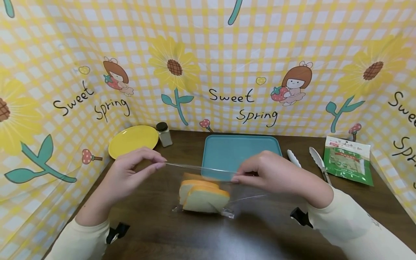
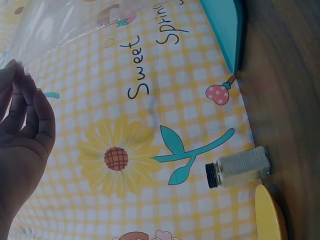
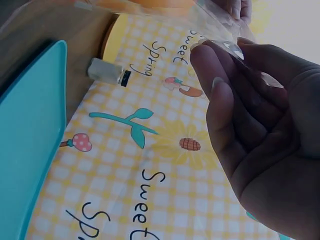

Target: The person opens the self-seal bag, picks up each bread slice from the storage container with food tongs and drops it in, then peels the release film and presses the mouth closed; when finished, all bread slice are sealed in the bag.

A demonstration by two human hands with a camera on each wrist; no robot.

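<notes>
A clear plastic bag [image 3: 220, 40] is stretched between my two hands, its top edge taut. Slices of bread [image 1: 208, 199] with orange-brown crusts sit in its lower part, above the dark table. My left hand [image 1: 134, 173] pinches one corner of the bag's edge between thumb and fingertips. The other end of that edge is pinched by my right hand [image 1: 264, 169], thumb against fingers. In the right wrist view the film passes between my thumb and fingertips. The bread is slightly blurred in the head view.
Behind the bag lies a teal tray [image 1: 240, 151]. A yellow plate [image 1: 133, 141] and a black-capped jar [image 1: 164, 135] stand at the back left. Tongs [image 1: 316, 159] and a green-and-white packet [image 1: 347, 160] lie to the right. A checked cloth hangs around the table [image 1: 162, 234].
</notes>
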